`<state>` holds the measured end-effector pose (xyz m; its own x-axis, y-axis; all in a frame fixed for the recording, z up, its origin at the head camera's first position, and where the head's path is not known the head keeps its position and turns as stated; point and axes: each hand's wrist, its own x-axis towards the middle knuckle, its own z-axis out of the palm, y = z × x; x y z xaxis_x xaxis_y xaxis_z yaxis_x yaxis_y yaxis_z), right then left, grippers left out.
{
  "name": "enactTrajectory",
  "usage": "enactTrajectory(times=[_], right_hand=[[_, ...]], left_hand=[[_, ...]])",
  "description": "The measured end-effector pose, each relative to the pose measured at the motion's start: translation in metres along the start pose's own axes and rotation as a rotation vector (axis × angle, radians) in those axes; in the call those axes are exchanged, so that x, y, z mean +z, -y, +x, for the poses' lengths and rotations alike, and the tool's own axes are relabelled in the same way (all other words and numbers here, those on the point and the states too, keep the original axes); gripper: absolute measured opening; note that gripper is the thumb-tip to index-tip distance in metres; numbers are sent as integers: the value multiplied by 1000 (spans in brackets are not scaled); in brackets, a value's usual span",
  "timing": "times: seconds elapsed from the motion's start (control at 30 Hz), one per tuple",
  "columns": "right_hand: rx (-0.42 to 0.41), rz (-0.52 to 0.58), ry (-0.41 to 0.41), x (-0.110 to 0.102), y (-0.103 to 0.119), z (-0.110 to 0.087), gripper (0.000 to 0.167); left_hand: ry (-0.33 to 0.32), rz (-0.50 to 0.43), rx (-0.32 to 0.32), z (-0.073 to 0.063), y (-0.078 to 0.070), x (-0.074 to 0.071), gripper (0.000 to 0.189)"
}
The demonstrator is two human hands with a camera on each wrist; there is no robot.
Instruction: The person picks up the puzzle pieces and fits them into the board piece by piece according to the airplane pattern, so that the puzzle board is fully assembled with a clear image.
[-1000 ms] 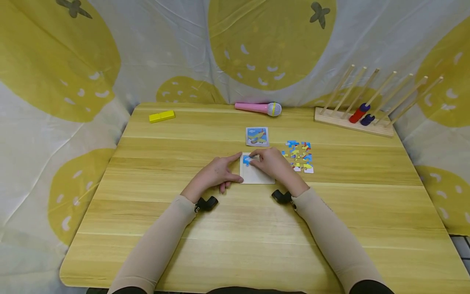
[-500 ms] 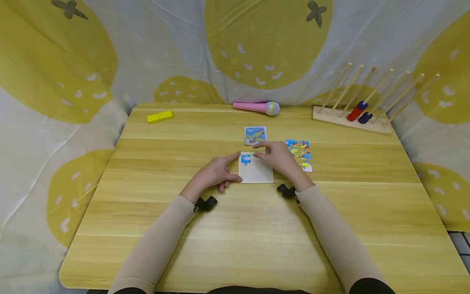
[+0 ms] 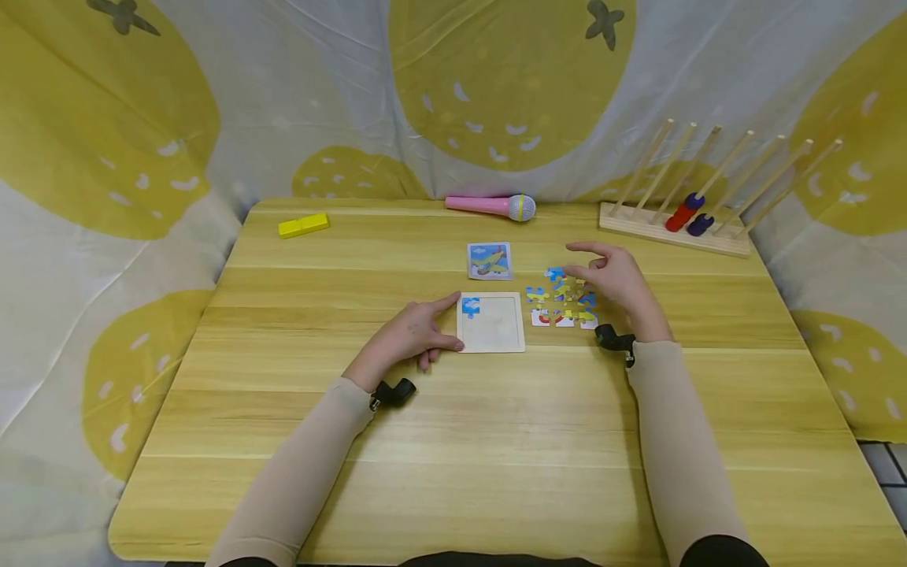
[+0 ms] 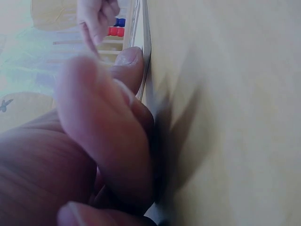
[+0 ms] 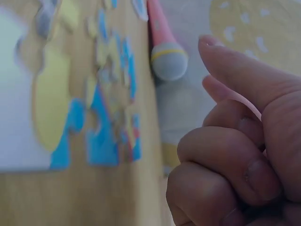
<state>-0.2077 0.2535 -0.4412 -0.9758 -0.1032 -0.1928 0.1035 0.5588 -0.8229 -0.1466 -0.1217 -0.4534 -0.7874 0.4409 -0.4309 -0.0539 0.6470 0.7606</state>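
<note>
At the left edge of a pale square puzzle tray [image 3: 492,331], my left hand [image 3: 411,335] rests on the table, index fingertip at the far corner and thumb at the near one. A blue puzzle piece [image 3: 471,307] lies in the tray's far left corner. My right hand [image 3: 615,276] is over the far right part of the loose puzzle pieces [image 3: 540,318], index finger and thumb spread apart with nothing between them. The right wrist view shows its other fingers [image 5: 207,146] curled in, beside blue and yellow pieces [image 5: 101,148].
Behind the tray lies a picture card [image 3: 489,261] with a yellow plane. A pink toy microphone [image 3: 482,205] and a yellow block [image 3: 303,226] lie along the back. At the back right stands a wooden peg rack [image 3: 638,224] with red and dark blue beads.
My right hand has drawn away from the blue piece in the tray and moved right, over the loose pieces. My left hand has stayed at the tray's edge.
</note>
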Motion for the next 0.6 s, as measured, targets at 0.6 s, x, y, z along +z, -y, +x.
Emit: enactTrajectory(times=[0.6], right_hand=[[24, -74, 53, 2, -27, 10, 53]], left_hand=[[10, -28, 2, -2, 0, -1, 99]])
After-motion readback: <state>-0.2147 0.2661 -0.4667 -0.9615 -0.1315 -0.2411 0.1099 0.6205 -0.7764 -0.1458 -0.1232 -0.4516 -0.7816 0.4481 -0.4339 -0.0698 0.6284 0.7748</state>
